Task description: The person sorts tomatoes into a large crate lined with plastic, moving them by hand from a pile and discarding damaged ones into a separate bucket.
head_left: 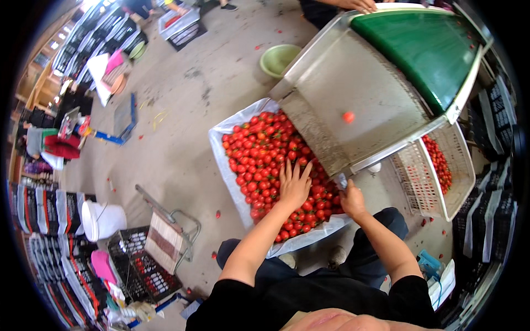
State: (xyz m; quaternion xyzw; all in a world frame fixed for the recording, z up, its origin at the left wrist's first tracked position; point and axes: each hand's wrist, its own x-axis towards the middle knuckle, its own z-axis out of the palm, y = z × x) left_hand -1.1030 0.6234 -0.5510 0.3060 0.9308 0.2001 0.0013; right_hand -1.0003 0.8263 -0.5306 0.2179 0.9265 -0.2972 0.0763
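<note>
Small red tomatoes point(254, 165) fill a crate lined with a whitish plastic sheet point(221, 157) in front of me. On top of them lies my left hand point(295, 185), fingers spread, holding nothing. My right hand point(352, 199) is closed at the crate's right side, gripping a bunched bit of the plastic liner just under the lip of a metal chute point(375, 83). The chute's lower edge overhangs the crate's right side. One lone tomato point(348, 117) is on the chute's metal surface.
A green belt point(419, 49) adjoins the chute, with a person's hand point(361, 5) at its far edge. Right stands a white basket point(411, 182) of smaller tomatoes. A green basin point(279, 59), folding chair point(165, 237), white bucket point(104, 220) and stacked black crates point(41, 209) surround me.
</note>
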